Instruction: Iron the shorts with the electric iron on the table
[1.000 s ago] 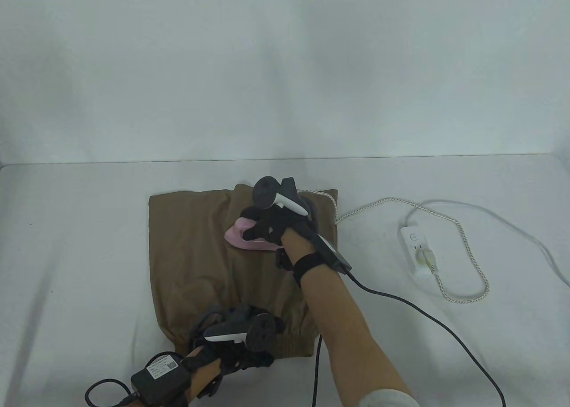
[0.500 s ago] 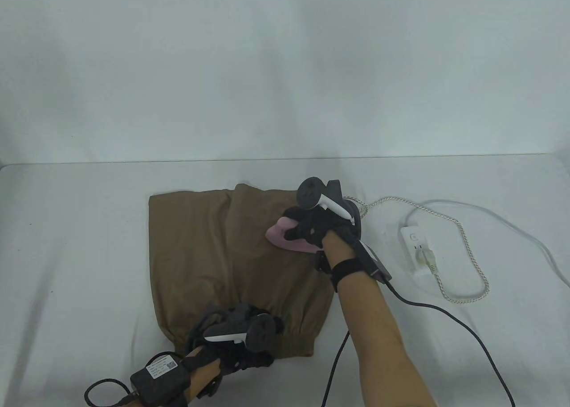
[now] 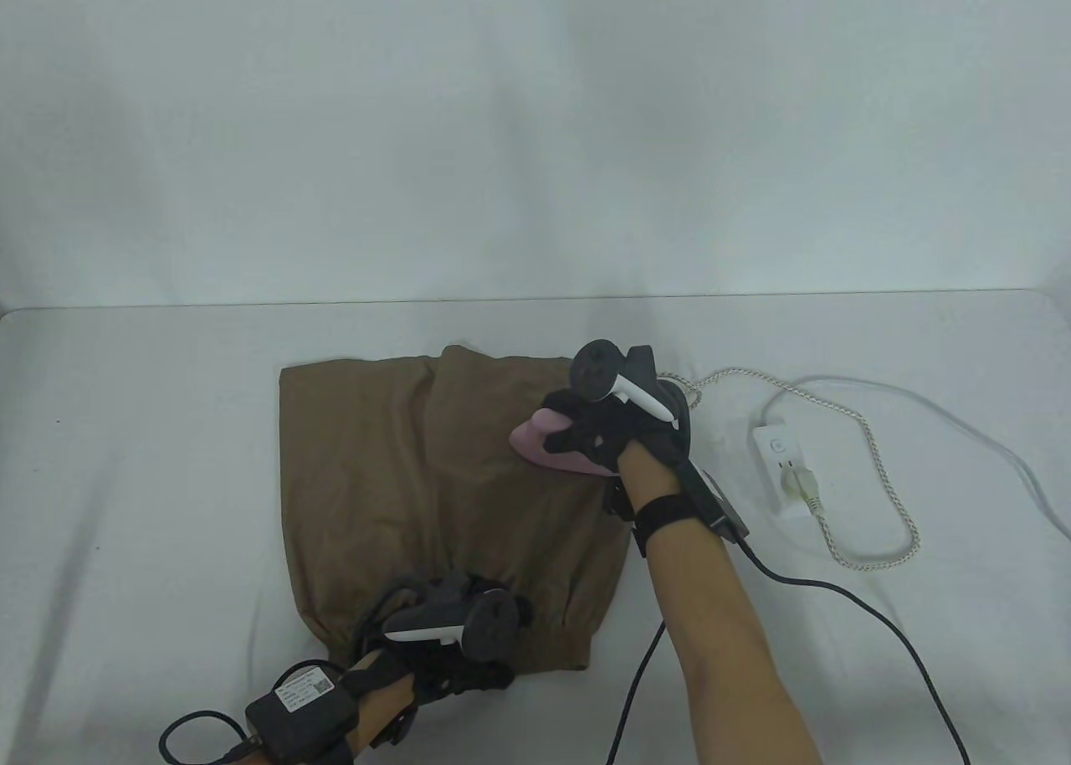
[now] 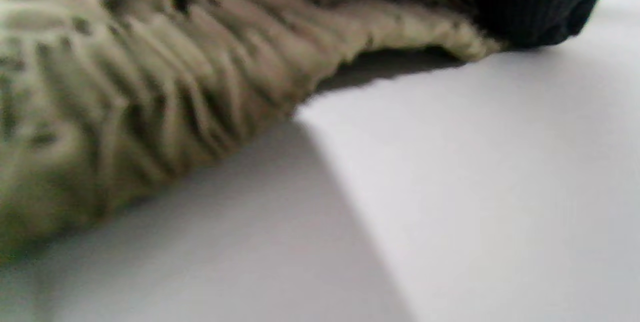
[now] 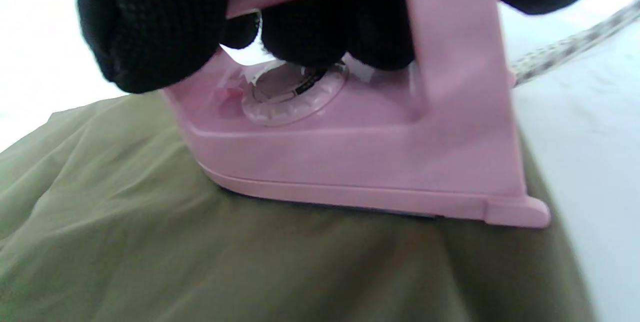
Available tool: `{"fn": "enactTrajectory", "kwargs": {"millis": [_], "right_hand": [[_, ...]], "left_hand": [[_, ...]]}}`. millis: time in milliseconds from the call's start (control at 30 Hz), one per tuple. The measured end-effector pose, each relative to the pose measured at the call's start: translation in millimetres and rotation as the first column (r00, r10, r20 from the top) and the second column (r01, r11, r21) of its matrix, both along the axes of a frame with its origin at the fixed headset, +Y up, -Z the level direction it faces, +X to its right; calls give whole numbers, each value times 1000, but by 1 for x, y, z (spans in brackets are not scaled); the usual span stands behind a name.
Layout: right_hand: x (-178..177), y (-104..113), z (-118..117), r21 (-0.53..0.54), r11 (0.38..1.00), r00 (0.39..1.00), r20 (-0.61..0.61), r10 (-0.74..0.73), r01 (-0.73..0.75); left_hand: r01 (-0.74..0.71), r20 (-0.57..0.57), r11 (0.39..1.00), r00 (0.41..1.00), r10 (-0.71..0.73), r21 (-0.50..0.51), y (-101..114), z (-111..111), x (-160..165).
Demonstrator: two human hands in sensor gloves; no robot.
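Observation:
Brown shorts (image 3: pixel 402 464) lie flat on the white table, waistband toward me. A pink electric iron (image 3: pixel 548 447) sits soleplate down on the shorts' right edge. My right hand (image 3: pixel 598 430) grips its handle; in the right wrist view the gloved fingers (image 5: pixel 150 26) wrap the handle of the iron (image 5: pixel 360 151) above its dial, on the shorts (image 5: pixel 200 242). My left hand (image 3: pixel 452 631) rests on the gathered waistband at the near edge, holding the cloth down. The left wrist view shows the ribbed waistband (image 4: pixel 150 91) close up and one gloved fingertip (image 4: pixel 540 1).
A white power strip (image 3: pixel 782 472) lies right of the shorts with the iron's braided cord (image 3: pixel 870 464) plugged in and looping over the table. A black glove cable (image 3: pixel 837 598) trails along my right forearm. A white backdrop rises behind the table's far edge.
My right hand has slid the iron to the right across the shorts, from the upper middle to the right edge. The left hand has stayed on the waistband.

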State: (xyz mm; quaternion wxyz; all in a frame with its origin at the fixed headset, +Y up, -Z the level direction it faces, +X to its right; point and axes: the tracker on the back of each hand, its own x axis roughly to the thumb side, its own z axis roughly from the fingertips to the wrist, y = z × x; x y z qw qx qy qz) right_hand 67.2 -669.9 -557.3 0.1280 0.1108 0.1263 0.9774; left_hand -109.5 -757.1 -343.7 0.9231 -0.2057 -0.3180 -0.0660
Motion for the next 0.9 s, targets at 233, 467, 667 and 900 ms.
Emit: {"fn": "enactTrajectory", "kwargs": {"millis": [233, 467, 667, 900], "right_hand": [[-45, -2, 3, 12, 1000, 997, -78, -19, 20], [-84, -4, 6, -2, 996, 989, -118, -87, 87], [-113, -6, 10, -10, 993, 981, -156, -115, 115], [-119, -9, 12, 7, 994, 986, -128, -111, 113]], "left_hand": [[-3, -4, 1000, 1000, 3, -2, 0, 0, 0], [-7, -3, 1000, 1000, 7, -5, -1, -1, 0], [-7, -5, 1000, 1000, 7, -6, -1, -1, 0], [-5, -5, 1000, 1000, 5, -6, 0, -1, 0]]}}
